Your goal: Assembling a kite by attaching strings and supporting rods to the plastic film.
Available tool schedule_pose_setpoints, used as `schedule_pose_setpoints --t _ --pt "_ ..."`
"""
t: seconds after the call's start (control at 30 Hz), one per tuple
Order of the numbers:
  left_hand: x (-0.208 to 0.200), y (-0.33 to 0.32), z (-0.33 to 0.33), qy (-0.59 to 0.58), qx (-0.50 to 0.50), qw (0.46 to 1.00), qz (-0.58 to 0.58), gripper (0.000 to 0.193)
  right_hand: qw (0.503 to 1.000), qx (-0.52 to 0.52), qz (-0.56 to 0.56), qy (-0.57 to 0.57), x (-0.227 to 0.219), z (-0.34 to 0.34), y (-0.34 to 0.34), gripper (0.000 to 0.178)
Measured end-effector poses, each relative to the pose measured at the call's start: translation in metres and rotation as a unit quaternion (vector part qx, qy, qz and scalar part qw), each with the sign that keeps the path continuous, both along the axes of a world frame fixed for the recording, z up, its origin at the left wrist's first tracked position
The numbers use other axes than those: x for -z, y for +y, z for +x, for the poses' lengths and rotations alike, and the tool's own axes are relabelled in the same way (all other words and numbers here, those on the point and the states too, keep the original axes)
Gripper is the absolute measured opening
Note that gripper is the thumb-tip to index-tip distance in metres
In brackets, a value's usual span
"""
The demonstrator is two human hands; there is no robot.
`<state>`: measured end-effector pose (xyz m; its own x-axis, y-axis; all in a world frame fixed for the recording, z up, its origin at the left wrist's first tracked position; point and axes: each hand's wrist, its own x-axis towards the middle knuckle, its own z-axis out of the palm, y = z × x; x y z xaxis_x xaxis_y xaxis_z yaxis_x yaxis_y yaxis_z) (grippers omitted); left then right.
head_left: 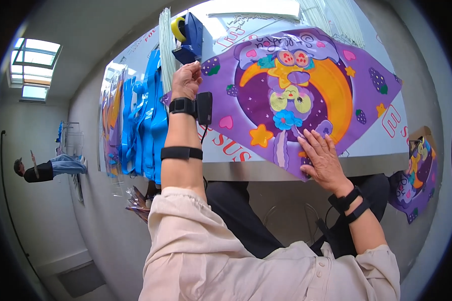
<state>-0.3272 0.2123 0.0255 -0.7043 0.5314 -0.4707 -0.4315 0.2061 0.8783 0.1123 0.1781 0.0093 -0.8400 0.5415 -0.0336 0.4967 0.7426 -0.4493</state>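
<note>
A purple kite sheet (218,100) printed with an orange moon, a cartoon animal, stars and berries lies spread over the table. My right hand (322,158) rests flat on its near corner, fingers stretched out. Beside the sheet's left corner, my left hand (187,80) is raised with its fingers pinched together. Whatever those fingers hold is too small to make out. Just beyond them stands a blue tape dispenser (191,40) with a yellow roll (177,30).
Blue strips (153,120) hang over the table's left side, beside bundled white rods (166,45). More white rods (336,22) lie at the back. Another printed kite sheet (417,180) hangs at the right. A person (50,168) stands far off at the left.
</note>
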Motion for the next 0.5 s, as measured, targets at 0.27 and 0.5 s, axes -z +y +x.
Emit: schedule_pose_setpoints --t 0.27,0.5 --pt "-0.025 -0.132 0.247 0.002 0.155 0.982 0.105 0.006 0.981 -0.049 -0.118 0.147 0.021 -0.001 0.026 0.061" --pt "0.023 -0.165 0.348 0.009 0.120 0.993 0.011 0.008 0.982 -0.032 -0.099 0.157 0.045 0.001 0.020 0.060"
